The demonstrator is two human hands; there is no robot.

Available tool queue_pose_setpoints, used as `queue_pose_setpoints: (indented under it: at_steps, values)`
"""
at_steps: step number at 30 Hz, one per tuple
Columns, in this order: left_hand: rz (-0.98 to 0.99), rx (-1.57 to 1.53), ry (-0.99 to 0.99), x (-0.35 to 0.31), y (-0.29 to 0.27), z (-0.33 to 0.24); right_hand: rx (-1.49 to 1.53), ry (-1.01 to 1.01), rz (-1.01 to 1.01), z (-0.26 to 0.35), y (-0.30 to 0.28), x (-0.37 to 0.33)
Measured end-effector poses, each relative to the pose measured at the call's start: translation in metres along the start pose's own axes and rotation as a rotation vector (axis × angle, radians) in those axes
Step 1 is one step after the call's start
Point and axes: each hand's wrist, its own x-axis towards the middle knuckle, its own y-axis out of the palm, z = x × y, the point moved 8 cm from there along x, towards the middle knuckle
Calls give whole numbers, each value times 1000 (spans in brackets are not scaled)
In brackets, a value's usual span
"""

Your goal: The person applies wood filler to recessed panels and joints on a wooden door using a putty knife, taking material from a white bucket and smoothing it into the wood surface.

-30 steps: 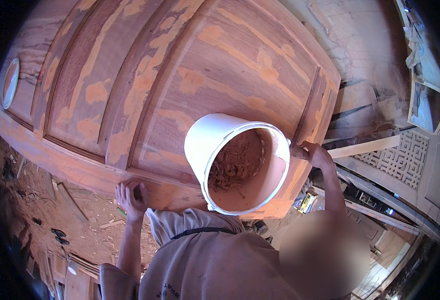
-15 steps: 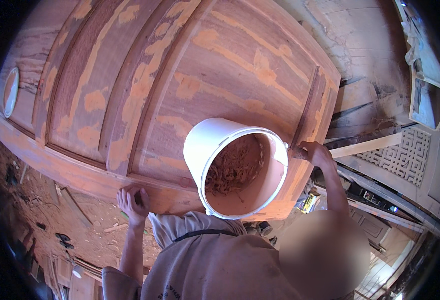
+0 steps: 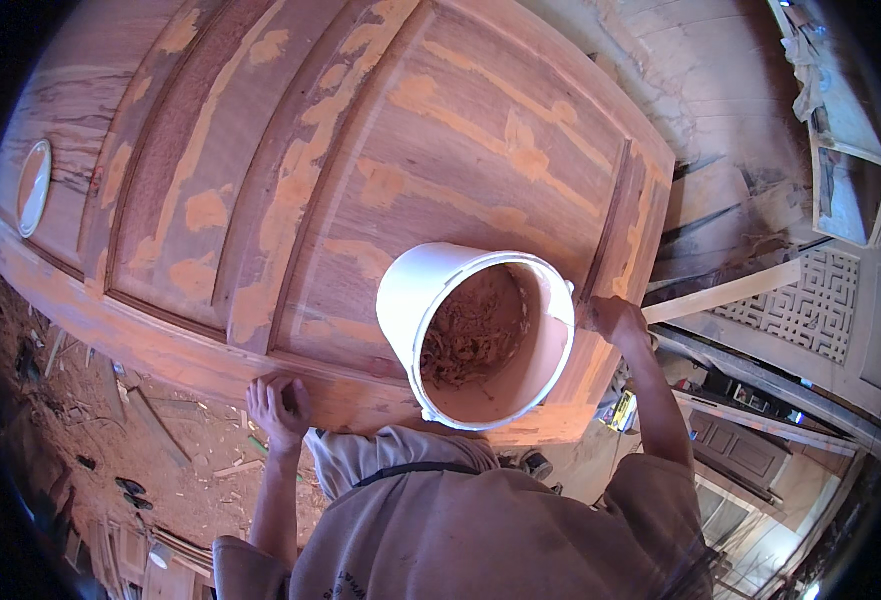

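A large reddish wooden panel [image 3: 450, 140] with raised mouldings and orange filler patches lies in front of me. Tilted on its near part is a white bucket [image 3: 400, 295], its mouth toward me, with reddish-brown paste and crumbs on its inside. My right hand [image 3: 617, 322] is closed at the panel's right end, just beside the bucket's rim; what its fingers grip is hidden. By the panel's near edge, left of the bucket, my left hand [image 3: 278, 408] is curled loosely, with nothing visible in it.
A white oval dish [image 3: 33, 188] holding brownish paste sits at the panel's far left. Wood scraps and dust litter the floor [image 3: 190, 425]. On the right are a wooden strip [image 3: 725, 292], a lattice panel [image 3: 820, 305] and a panelled door [image 3: 740, 452].
My right hand has moved slightly left and nearer to me. In the picture, the bucket, panel's left part and left hand sit a little further right and lower, as the view shifted.
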Motion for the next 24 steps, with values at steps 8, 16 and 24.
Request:
queue_pose_setpoints:
  at_steps: [8, 16, 24]
  values:
    - [-36, -16, 13, -3, 0, 3, 163, -95, 37, 14, 28, -53]
    - [-40, 2, 27, -1, 1, -1, 1279, 243, -312, 19, 85, -120]
    - [-40, 17, 66, 9, 5, -20, 1571, 236, -606, 86, 117, -126]
